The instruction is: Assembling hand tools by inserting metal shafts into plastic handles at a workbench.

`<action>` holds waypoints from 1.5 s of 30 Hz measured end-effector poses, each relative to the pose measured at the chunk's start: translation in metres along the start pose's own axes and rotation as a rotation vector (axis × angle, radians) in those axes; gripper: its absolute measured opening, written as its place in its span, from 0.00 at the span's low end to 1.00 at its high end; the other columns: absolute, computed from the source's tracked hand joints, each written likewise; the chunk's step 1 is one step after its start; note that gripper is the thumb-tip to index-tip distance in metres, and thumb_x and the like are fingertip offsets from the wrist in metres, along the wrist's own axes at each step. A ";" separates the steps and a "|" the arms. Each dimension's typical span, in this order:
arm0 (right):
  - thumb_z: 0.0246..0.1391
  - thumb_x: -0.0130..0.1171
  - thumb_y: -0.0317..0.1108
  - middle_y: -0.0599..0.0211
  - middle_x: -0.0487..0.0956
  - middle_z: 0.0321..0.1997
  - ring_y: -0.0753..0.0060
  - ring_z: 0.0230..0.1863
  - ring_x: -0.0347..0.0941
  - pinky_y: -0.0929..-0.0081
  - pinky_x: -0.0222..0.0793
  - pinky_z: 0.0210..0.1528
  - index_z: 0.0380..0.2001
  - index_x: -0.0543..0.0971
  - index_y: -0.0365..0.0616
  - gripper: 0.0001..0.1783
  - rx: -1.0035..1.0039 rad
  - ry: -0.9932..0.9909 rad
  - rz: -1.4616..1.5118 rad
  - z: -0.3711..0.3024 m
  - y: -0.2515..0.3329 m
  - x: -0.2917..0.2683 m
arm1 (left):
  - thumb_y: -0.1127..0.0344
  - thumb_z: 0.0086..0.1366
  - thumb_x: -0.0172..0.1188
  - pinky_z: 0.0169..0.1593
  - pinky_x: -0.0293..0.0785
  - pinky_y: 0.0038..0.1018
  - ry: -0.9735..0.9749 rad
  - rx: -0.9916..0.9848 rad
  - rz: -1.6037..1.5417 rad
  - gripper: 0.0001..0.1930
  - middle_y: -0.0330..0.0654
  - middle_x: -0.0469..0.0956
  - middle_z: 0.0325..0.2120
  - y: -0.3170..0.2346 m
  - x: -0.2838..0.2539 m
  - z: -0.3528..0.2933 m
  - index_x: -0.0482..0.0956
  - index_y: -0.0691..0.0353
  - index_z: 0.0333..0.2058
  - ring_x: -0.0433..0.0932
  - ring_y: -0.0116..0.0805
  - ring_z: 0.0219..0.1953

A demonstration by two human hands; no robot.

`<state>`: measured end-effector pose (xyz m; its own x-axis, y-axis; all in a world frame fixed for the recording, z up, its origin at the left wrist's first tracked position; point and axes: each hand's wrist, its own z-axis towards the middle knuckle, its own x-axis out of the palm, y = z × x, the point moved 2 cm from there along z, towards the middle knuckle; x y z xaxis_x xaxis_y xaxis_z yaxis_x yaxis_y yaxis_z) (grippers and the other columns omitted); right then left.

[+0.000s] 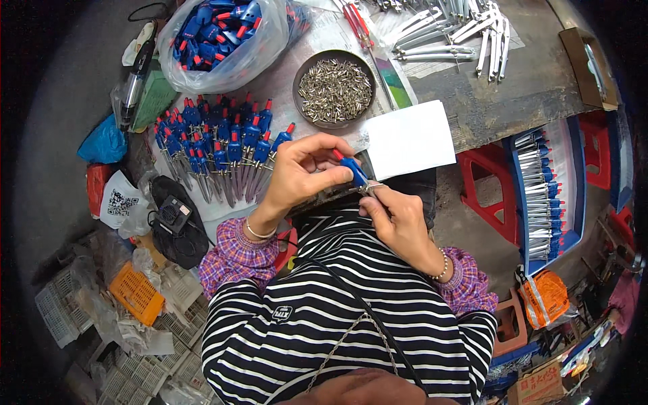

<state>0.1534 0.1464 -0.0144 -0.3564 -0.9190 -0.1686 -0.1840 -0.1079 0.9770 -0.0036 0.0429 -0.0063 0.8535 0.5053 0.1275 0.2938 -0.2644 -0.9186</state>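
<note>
Both grips meet just above the person's striped shirt (pixel 351 304), at the near edge of the surface (pixel 513 94). From the head view, the left hand (pixel 300 177) is clenched around a small blue tool (pixel 354 170) with a red tip, thumb and fingers wrapped over its body. The right hand (pixel 398 219) pinches the tool's metal end between fingertips, touching the left hand's fingers. Just beyond the hands lies a white card (pixel 410 138). Farther back sits a round bowl (pixel 301 74) full of small metal screws (pixel 335 89). To the left of the hands, a row of finished blue tools (pixel 216 145) lies spread out, and behind it a clear bag (pixel 223 37) holds more blue parts. White metal pieces (pixel 459 30) lie at the far right, and a blue tray (pixel 543 196) of tools stands on a red stool (pixel 486 182).
</note>
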 end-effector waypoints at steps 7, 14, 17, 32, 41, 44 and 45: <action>0.54 0.53 0.25 0.65 0.77 0.19 0.81 0.16 0.70 0.83 0.64 0.19 0.32 0.78 0.33 0.06 0.049 0.009 0.063 0.002 -0.005 -0.001 | 0.81 0.52 0.63 0.40 0.76 0.18 -0.008 -0.042 -0.061 0.15 0.41 0.79 0.31 0.000 0.001 0.002 0.76 0.72 0.40 0.77 0.23 0.35; 0.58 0.51 0.30 0.71 0.76 0.20 0.88 0.16 0.67 0.89 0.62 0.18 0.25 0.77 0.34 0.11 0.411 0.241 0.445 0.004 -0.021 -0.007 | 0.74 0.49 0.66 0.33 0.74 0.22 0.215 0.312 0.636 0.15 0.42 0.80 0.29 -0.014 -0.007 0.008 0.79 0.67 0.38 0.79 0.28 0.29; 0.57 0.52 0.30 0.68 0.77 0.22 0.88 0.19 0.68 0.90 0.63 0.20 0.28 0.76 0.33 0.10 0.493 0.328 0.593 0.005 -0.030 -0.007 | 0.69 0.48 0.67 0.30 0.72 0.25 0.299 0.378 0.771 0.16 0.44 0.78 0.25 -0.013 -0.014 0.009 0.79 0.65 0.37 0.78 0.35 0.26; 0.53 0.56 0.28 0.64 0.79 0.25 0.85 0.17 0.67 0.91 0.60 0.18 0.34 0.79 0.32 0.09 0.691 0.323 0.645 0.008 -0.020 -0.009 | 0.66 0.47 0.68 0.26 0.72 0.30 0.396 0.473 0.795 0.15 0.45 0.78 0.22 -0.008 0.012 -0.005 0.80 0.66 0.33 0.78 0.41 0.24; 0.51 0.56 0.26 0.64 0.77 0.20 0.89 0.12 0.59 0.90 0.50 0.12 0.31 0.80 0.31 0.08 0.665 0.378 0.776 -0.003 -0.025 0.005 | 0.65 0.48 0.67 0.28 0.73 0.30 0.641 0.430 0.669 0.14 0.45 0.78 0.22 -0.005 0.008 0.001 0.79 0.67 0.31 0.78 0.42 0.24; 0.52 0.55 0.25 0.64 0.76 0.20 0.88 0.12 0.58 0.89 0.49 0.13 0.29 0.79 0.31 0.07 0.661 0.310 0.843 -0.006 -0.026 0.010 | 0.65 0.48 0.67 0.27 0.73 0.31 0.585 0.446 0.690 0.13 0.45 0.78 0.21 -0.002 0.010 -0.002 0.79 0.66 0.31 0.78 0.43 0.24; 0.52 0.54 0.25 0.64 0.76 0.20 0.88 0.12 0.58 0.89 0.49 0.13 0.29 0.79 0.31 0.07 0.741 0.287 0.913 -0.007 -0.027 0.010 | 0.65 0.49 0.66 0.27 0.72 0.32 0.532 0.455 0.719 0.13 0.45 0.77 0.20 -0.002 0.011 -0.002 0.79 0.66 0.31 0.77 0.43 0.23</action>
<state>0.1613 0.1376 -0.0418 -0.4296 -0.6042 0.6711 -0.4846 0.7814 0.3932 0.0060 0.0468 -0.0024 0.8777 -0.1132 -0.4657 -0.4651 0.0330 -0.8846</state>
